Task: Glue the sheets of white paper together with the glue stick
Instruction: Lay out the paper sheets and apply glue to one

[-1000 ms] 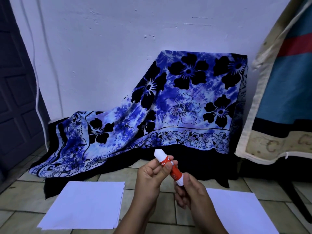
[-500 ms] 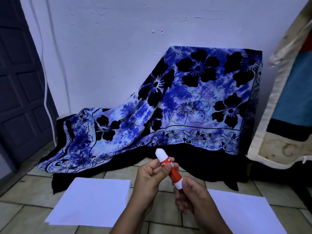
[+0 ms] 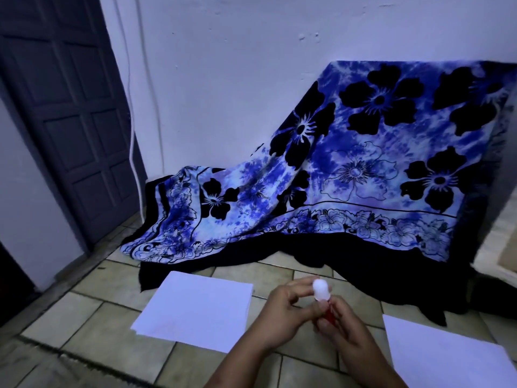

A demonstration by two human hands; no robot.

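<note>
- Two hands meet over the tiled floor [image 3: 92, 317]; I see the glue stick [image 3: 321, 295] held between them, white cap end up.
- Left hand [image 3: 279, 312]: fingers pinched around the white cap.
- Right hand [image 3: 347, 329]: fingers closed on the red barrel below.
- One white paper stack [image 3: 195, 306] lies left of the hands, another sheet [image 3: 444, 357] right.
- Blue floral cloth [image 3: 349, 169] drapes behind.

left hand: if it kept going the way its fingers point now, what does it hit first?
The left hand points right, across the body, fingertips already at the white cap end of the glue stick. So the glue stick comes first, then the right hand gripping its red barrel. Exact contact is blurred.
</note>
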